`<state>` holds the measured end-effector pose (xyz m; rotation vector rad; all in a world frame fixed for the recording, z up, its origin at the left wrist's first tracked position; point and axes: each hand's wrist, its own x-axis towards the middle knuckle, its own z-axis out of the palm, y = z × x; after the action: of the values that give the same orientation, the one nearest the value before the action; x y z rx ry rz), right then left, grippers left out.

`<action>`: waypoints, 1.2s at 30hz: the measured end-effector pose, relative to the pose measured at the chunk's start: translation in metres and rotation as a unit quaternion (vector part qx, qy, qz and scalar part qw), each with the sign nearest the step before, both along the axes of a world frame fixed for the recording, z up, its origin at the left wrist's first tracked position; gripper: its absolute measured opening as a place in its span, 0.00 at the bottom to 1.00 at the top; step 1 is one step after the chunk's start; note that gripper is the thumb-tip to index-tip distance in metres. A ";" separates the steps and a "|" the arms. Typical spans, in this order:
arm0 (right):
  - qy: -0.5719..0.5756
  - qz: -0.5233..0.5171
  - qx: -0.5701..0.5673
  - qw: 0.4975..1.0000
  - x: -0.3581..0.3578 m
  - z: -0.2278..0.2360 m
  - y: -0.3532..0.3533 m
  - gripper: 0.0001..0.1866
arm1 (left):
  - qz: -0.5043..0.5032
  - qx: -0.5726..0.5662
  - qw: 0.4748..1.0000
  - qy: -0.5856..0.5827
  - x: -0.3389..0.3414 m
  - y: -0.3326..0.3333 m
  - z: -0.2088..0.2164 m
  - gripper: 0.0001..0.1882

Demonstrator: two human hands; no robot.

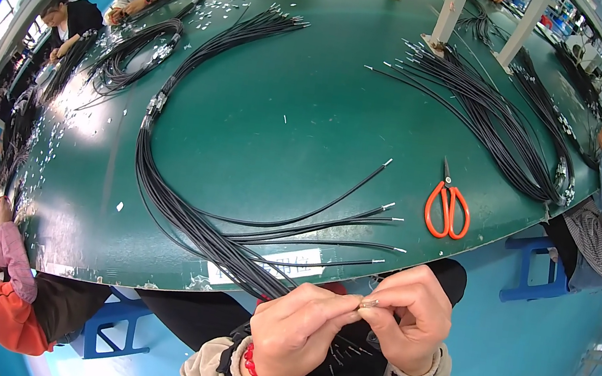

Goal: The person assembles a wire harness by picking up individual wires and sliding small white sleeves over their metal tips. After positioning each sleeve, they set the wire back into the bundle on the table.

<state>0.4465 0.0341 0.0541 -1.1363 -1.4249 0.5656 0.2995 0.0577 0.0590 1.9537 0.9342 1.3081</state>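
Observation:
My left hand point(300, 329), with a red bead bracelet at the wrist, is closed in a pinch; what its fingers hold is hidden. Against its fingertips, my right hand point(412, 314) pinches a small silvery tip point(369, 303) between thumb and forefinger. It looks like a wire end, though too small to be sure. A thick bundle of black cables point(182, 214) curves over the table and drops off its near edge beside my left hand. Several pale-tipped ends fan out above my hands. More thin wire ends point(340, 355) show below, over my lap.
The green table point(286, 132) has orange-handled scissors point(448, 209) lying right of centre. Another black cable bundle point(495, 123) lies at the right, near white posts point(448, 16). White scraps dot the left side. Several people work around the table, with blue stools point(535, 271) beside it.

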 end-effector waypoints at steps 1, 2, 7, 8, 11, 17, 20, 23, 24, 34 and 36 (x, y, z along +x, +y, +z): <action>-0.021 -0.005 0.022 1.000 0.000 -0.001 0.000 0.08 | 0.000 0.000 1.000 0.000 0.000 -0.001 0.000 0.11; -0.043 -0.009 0.045 0.998 0.001 -0.002 0.001 0.09 | 0.002 -0.013 1.000 -0.002 0.000 -0.002 0.001 0.11; -0.060 -0.006 0.067 0.996 0.004 -0.001 0.001 0.09 | 0.002 -0.047 0.999 -0.025 0.001 -0.006 -0.002 0.11; -0.039 0.006 0.056 0.998 0.004 -0.003 0.002 0.09 | 0.000 -0.052 0.998 -0.034 0.001 -0.006 -0.002 0.11; 0.003 0.029 0.034 0.999 0.005 -0.006 0.004 0.09 | -0.025 -0.077 0.996 -0.040 -0.003 -0.004 -0.002 0.11; 0.037 0.027 -0.002 0.999 0.000 -0.003 0.003 0.10 | -0.046 -0.028 0.997 -0.046 -0.001 0.003 -0.008 0.11; 0.007 0.013 0.020 1.000 0.000 -0.005 0.004 0.10 | -0.026 -0.018 0.998 -0.048 -0.003 0.001 -0.014 0.14; -0.034 0.010 0.063 0.997 0.002 -0.006 0.006 0.10 | -0.009 -0.019 0.997 -0.079 0.001 -0.001 -0.014 0.14; -0.043 0.011 0.063 0.997 0.003 -0.004 0.006 0.10 | -0.001 -0.019 0.995 -0.094 0.002 -0.002 -0.013 0.14; 0.028 0.066 0.014 0.997 0.006 -0.005 0.009 0.08 | -0.040 -0.092 0.987 -0.125 -0.003 -0.004 -0.012 0.13; 0.027 0.078 0.014 0.997 0.007 -0.005 0.010 0.08 | -0.073 -0.108 0.985 -0.117 -0.006 -0.001 -0.012 0.13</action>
<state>0.4532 0.0437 0.0489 -0.9861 -1.4781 0.6777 0.2932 0.0566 0.0470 1.6308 0.7673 1.2636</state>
